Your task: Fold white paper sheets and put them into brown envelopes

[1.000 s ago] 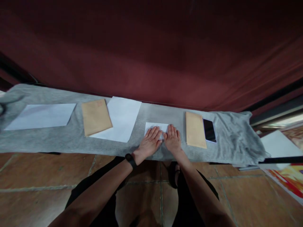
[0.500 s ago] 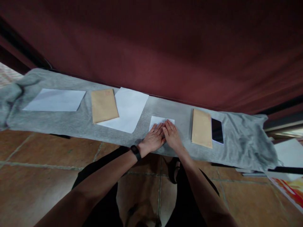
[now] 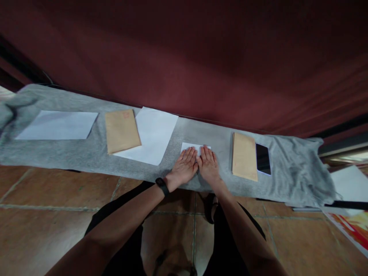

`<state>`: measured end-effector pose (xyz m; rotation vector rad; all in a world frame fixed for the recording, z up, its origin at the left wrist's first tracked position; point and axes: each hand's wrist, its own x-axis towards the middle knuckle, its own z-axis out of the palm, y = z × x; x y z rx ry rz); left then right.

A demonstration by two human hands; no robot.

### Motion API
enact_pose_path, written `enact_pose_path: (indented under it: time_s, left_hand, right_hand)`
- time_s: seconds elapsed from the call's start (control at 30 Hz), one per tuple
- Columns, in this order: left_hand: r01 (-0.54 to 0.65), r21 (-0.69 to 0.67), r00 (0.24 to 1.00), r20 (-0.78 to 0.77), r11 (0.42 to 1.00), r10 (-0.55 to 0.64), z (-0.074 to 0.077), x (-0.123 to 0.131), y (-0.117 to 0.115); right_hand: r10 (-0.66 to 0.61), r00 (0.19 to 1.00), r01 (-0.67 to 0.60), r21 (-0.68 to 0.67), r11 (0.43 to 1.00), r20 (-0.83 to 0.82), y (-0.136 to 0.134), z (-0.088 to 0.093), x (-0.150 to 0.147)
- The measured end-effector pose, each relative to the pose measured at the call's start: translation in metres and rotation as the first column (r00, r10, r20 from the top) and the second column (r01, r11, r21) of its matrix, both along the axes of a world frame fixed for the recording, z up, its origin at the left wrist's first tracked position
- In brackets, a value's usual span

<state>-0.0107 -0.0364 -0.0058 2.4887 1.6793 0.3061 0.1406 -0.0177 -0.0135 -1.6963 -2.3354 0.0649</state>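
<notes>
Resting left hand (image 3: 184, 167) and right hand (image 3: 208, 165) palms down, unclenched, with fingers extended, on white paper (image 3: 185, 145) near centre of the frame. Lying on grey cloth (image 3: 217, 135); showing plain, straight-edged far strip, otherwise hiding beneath both hands.

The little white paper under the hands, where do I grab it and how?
Probably pinch the little white paper by its far edge, coming from the far side. That strip shows beyond the left hand and right hand, which cover the nearer part. It lies flat on the grey cloth, so slide a fingernail under first.
</notes>
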Motion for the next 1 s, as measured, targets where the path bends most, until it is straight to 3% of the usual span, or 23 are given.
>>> enact_pose_path:
  time_s: [0.37, 0.6, 0.8, 1.0]
  left_hand:
    - [-0.144, -0.014, 0.989, -0.027, 0.989, 0.143, 0.006, -0.014, 0.015]
    - [-0.165, -0.016, 0.984, -0.067, 0.986, 0.164, 0.009, -0.015, 0.015]
    - [-0.187, -0.058, 0.978, -0.103, 0.981, 0.180, 0.012, -0.013, 0.016]
    - [-0.187, -0.059, 0.979, -0.090, 0.981, 0.182, 0.013, -0.015, 0.015]
  right_hand:
    - [-0.076, 0.997, 0.075, 0.073, 0.995, 0.018, 0.004, -0.007, 0.011]
    - [-0.116, 0.993, 0.115, 0.096, 0.989, 0.010, 0.005, -0.011, 0.024]
    - [-0.141, 0.990, 0.141, 0.091, 0.986, -0.009, 0.009, -0.003, 0.032]
    - [0.080, 0.996, -0.079, 0.042, 0.996, -0.030, 0.006, 0.004, 0.015]
